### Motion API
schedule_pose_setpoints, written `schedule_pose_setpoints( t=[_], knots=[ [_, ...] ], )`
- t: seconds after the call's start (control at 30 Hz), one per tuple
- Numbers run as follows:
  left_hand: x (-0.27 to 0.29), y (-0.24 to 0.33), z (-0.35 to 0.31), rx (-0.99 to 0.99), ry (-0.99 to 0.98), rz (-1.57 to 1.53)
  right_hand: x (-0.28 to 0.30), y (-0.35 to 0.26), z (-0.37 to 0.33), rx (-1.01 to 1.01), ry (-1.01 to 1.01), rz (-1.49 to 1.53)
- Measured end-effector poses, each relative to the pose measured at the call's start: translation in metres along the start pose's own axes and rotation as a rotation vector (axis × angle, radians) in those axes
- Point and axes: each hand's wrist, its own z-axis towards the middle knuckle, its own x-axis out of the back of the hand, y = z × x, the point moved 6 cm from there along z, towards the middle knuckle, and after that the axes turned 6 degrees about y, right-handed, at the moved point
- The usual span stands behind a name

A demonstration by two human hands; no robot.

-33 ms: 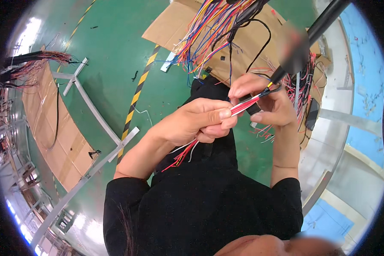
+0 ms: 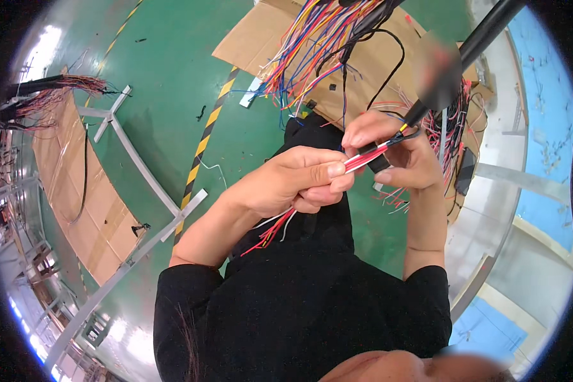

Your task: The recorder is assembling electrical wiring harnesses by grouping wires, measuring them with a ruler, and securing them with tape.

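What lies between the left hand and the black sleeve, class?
In the head view, red and white wires span that stretch; the right hand and a dark strip are there too.

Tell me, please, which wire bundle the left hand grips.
The red and white bundle: it alone runs through the left hand; the multicoloured bundle is apart from it.

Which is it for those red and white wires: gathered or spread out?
Both: gathered beyond the left hand, where the red and white wires lie close together; below it, their loose ends spread apart.
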Motion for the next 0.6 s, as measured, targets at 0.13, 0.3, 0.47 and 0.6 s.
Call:
schedule_pose_setpoints(
  t=[0.13,0.3,0.47,0.6],
  knots=[
    [0.0,-0.002,0.0,0.024,-0.064,-0.078,-0.002,-0.002,-0.002,0.019,-0.035,0.033],
    [-0.004,-0.006,0.002,0.055,-0.096,-0.119,-0.011,0.008,-0.005,-0.046,-0.137,0.289],
    [0.004,0.001,0.001,-0.111,0.088,0.151,-0.011,0.01,-0.006,-0.06,0.052,0.086],
    [0.004,0.01,-0.002,-0.2,0.123,0.335,-0.01,0.014,-0.014,-0.233,0.212,0.128]
  ],
)
